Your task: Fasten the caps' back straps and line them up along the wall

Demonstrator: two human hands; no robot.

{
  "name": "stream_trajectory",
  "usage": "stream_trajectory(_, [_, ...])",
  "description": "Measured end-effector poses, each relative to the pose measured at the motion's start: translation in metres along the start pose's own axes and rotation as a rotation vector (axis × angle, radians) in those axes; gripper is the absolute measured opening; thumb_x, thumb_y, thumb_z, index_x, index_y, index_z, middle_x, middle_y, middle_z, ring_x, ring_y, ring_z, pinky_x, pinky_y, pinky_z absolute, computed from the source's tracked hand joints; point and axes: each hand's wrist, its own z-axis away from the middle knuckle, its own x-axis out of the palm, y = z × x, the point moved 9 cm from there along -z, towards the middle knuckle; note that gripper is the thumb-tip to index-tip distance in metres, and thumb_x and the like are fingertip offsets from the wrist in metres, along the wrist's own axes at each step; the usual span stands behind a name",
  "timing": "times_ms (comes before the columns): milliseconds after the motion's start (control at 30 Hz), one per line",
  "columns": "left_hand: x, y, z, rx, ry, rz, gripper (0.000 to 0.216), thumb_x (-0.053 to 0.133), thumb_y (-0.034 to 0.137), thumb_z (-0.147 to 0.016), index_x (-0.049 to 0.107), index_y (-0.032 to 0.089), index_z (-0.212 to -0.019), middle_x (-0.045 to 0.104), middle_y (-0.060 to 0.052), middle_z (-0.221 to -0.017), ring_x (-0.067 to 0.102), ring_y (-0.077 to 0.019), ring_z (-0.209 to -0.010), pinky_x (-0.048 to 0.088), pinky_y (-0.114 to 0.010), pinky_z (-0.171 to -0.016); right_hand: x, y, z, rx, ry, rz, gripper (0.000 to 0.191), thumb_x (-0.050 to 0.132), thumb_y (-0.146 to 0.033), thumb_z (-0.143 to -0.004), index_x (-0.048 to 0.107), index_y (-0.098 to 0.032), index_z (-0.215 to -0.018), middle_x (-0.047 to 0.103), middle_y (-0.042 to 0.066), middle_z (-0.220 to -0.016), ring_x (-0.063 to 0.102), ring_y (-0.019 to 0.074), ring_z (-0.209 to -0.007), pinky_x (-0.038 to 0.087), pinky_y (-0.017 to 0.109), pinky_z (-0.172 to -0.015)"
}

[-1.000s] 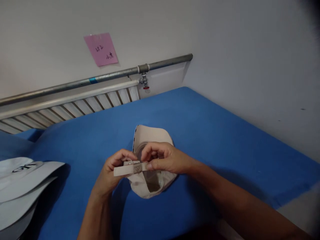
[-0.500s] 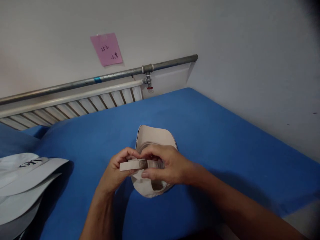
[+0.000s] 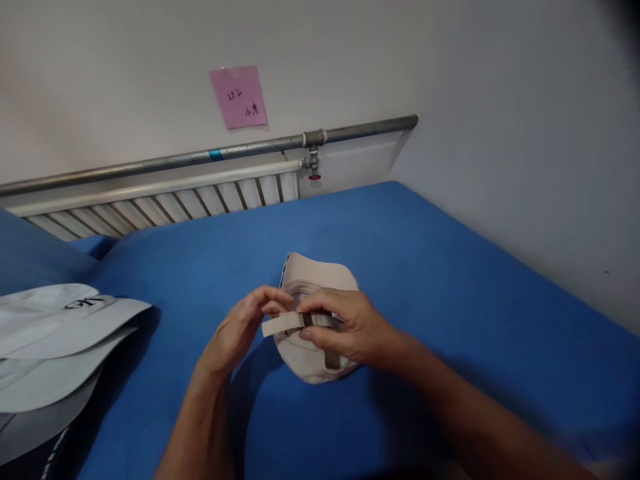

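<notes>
A beige cap (image 3: 320, 273) lies upside down on the blue cloth (image 3: 425, 267), brim pointing away from me. Its back strap (image 3: 283, 324) sticks out to the left, raised off the cloth. My left hand (image 3: 240, 330) pinches the strap's free end between thumb and fingers. My right hand (image 3: 345, 323) is closed round the strap at its buckle, thumb underneath, resting over the cap's back opening. Both hands meet at the strap, and the cap's crown is partly hidden beneath them.
A stack of white caps (image 3: 55, 333) with dark lettering sits at the left edge. A radiator (image 3: 165, 203) and a metal pipe (image 3: 210, 155) with a valve run along the back wall under a pink note (image 3: 238, 96). A wall borders the right side.
The strap's free end has grown shorter between my hands, and my left hand's grip has slid toward the buckle. The view has shifted to the left.
</notes>
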Motion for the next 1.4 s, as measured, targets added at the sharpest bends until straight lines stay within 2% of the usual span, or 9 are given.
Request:
stream_trajectory(67, [0.005,0.000,0.002,-0.001,-0.077,-0.069,0.050,0.055,0.062,-0.082,0.065,0.021,-0.109,0.067,-0.005,-0.081,0.059,-0.0181,-0.075,0.045,-0.027,-0.070,0.004,0.000,0.000,-0.003,-0.027,0.009,0.014,0.069,-0.023,-0.077,0.066,-0.021,-0.090,0.067,0.000,-0.081,0.061,0.0137,-0.075,0.047,0.027,-0.073])
stream_trajectory(133, [0.009,-0.003,0.004,-0.037,-0.136,-0.152,0.044,0.065,0.054,-0.078,0.063,0.022,-0.108,0.065,-0.004,-0.086,0.058,-0.0176,-0.076,0.044,-0.026,-0.069,0.006,0.000,0.001,-0.011,-0.045,0.014,0.015,0.068,-0.020,-0.076,0.066,-0.021,-0.090,0.068,0.000,-0.082,0.062,0.0139,-0.076,0.047,0.027,-0.073])
stream_trajectory(300, [0.005,-0.005,0.005,-0.108,-0.091,-0.344,0.024,0.069,0.036,-0.079,0.064,0.024,-0.099,0.063,-0.002,-0.091,0.056,-0.0166,-0.084,0.044,-0.025,-0.073,0.007,-0.002,0.001,-0.064,-0.058,0.031,0.019,0.066,-0.015,-0.076,0.066,-0.021,-0.095,0.070,0.002,-0.088,0.064,0.0159,-0.083,0.049,0.029,-0.078])
stream_trajectory(433, [0.007,-0.011,0.002,-0.179,-0.101,-0.435,0.020,0.065,0.038,-0.082,0.067,0.021,-0.092,0.064,-0.003,-0.084,0.056,-0.0168,-0.078,0.044,-0.026,-0.069,0.010,-0.004,0.002,-0.130,-0.086,0.066,0.022,0.062,-0.011,-0.077,0.066,-0.021,-0.096,0.069,0.002,-0.088,0.064,0.0161,-0.084,0.048,0.030,-0.081])
stream_trajectory(533, [0.008,-0.012,0.000,-0.191,-0.089,-0.419,0.021,0.062,0.039,-0.083,0.067,0.019,-0.082,0.061,-0.002,-0.075,0.054,-0.0154,-0.072,0.042,-0.025,-0.065,0.010,0.000,0.001,-0.088,-0.090,0.081,0.020,0.062,-0.012,-0.077,0.065,-0.021,-0.094,0.068,0.002,-0.089,0.062,0.0167,-0.085,0.047,0.031,-0.079])
stream_trajectory(700, [0.010,-0.012,0.001,-0.180,-0.073,-0.423,0.024,0.063,0.042,-0.082,0.065,0.018,-0.078,0.059,-0.002,-0.072,0.051,-0.0148,-0.068,0.041,-0.026,-0.062,0.007,0.017,0.001,0.146,-0.102,0.055,0.019,0.073,-0.027,-0.073,0.061,-0.020,-0.084,0.061,0.000,-0.080,0.053,0.0130,-0.072,0.042,0.025,-0.063])
stream_trajectory(867, [0.016,-0.006,0.003,-0.123,-0.101,-0.529,0.025,0.061,0.043,-0.084,0.065,0.018,-0.082,0.060,-0.002,-0.077,0.052,-0.0157,-0.071,0.041,-0.028,-0.065,0.018,0.029,0.004,0.274,-0.241,-0.041,0.025,0.073,-0.040,-0.075,0.060,-0.018,-0.077,0.052,-0.004,-0.065,0.044,0.0087,-0.060,0.034,0.021,-0.053])
stream_trajectory(1033, [0.023,-0.005,0.003,-0.099,-0.168,-0.541,0.024,0.058,0.040,-0.087,0.063,0.017,-0.080,0.058,-0.002,-0.078,0.052,-0.0154,-0.075,0.041,-0.029,-0.069,0.024,0.029,0.007,0.245,-0.284,-0.115,0.024,0.070,-0.036,-0.078,0.058,-0.016,-0.072,0.046,-0.006,-0.060,0.041,0.0070,-0.056,0.032,0.020,-0.051])
stream_trajectory(1400, [0.026,-0.008,0.009,-0.097,-0.291,-0.394,0.020,0.058,0.034,-0.089,0.065,0.017,-0.084,0.059,-0.002,-0.084,0.053,-0.0155,-0.081,0.041,-0.030,-0.075,0.027,0.027,0.012,0.219,-0.211,-0.183,0.022,0.072,-0.031,-0.076,0.058,-0.016,-0.067,0.045,-0.007,-0.056,0.038,0.0062,-0.053,0.031,0.020,-0.050])
